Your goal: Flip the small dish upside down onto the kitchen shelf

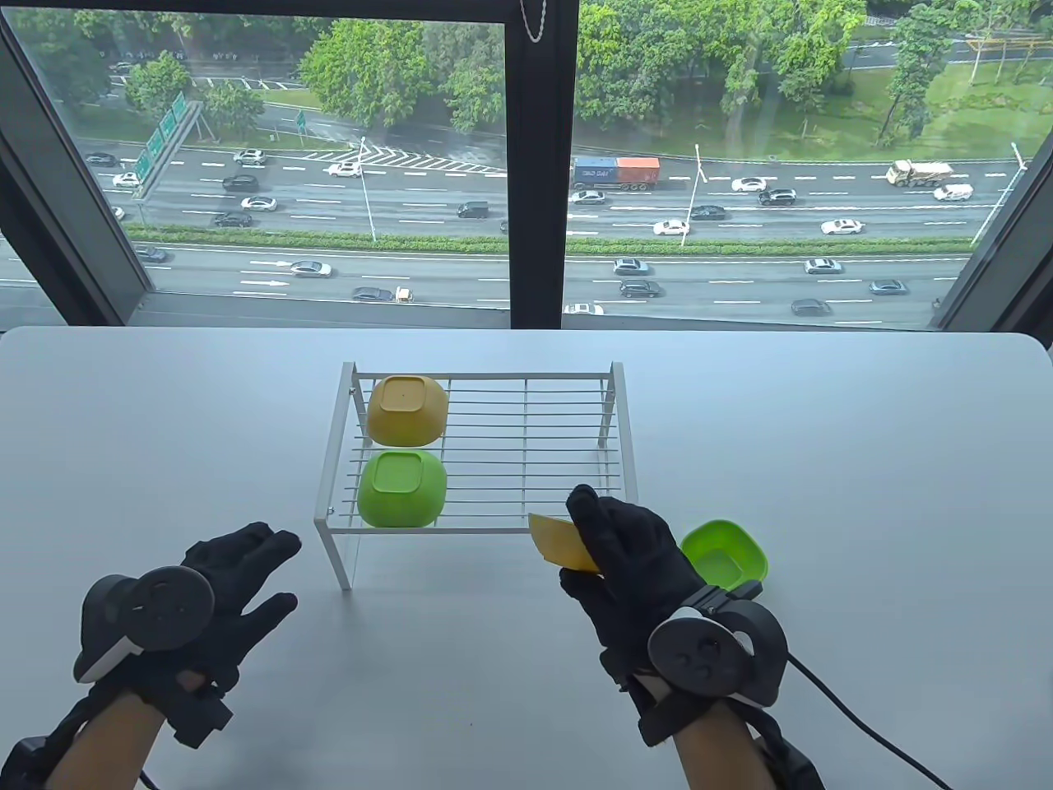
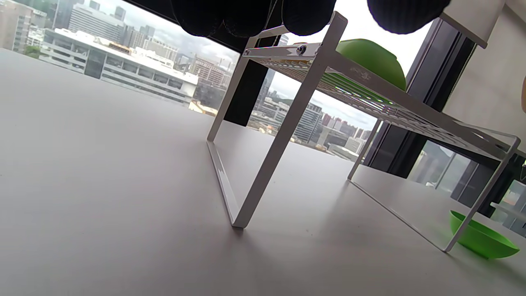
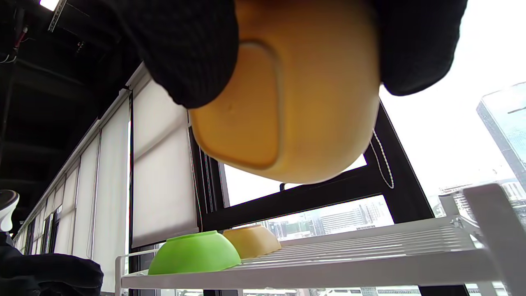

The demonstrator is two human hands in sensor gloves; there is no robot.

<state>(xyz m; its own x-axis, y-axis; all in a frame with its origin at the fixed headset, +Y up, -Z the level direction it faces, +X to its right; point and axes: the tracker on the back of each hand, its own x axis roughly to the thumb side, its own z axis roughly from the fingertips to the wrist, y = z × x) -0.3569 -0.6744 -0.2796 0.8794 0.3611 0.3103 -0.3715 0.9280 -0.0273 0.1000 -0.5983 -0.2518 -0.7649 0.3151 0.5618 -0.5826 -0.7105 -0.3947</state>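
My right hand (image 1: 613,547) grips a small yellow dish (image 1: 563,543) and holds it tilted in the air just in front of the white wire shelf (image 1: 494,527), near its front right corner. In the right wrist view the dish (image 3: 287,107) fills the top, its base showing between my fingers (image 3: 185,49). A yellow dish (image 1: 407,409) and a green dish (image 1: 402,489) lie upside down on the shelf's left side. A green dish (image 1: 725,558) sits upright on the table behind my right hand. My left hand (image 1: 238,568) is open and empty, left of the shelf's front leg.
The shelf's legs (image 2: 283,135) stand on the white table (image 1: 164,428). The shelf's right half is bare wire (image 1: 535,444). A cable (image 1: 855,716) trails from my right wrist. A window runs behind the table's far edge.
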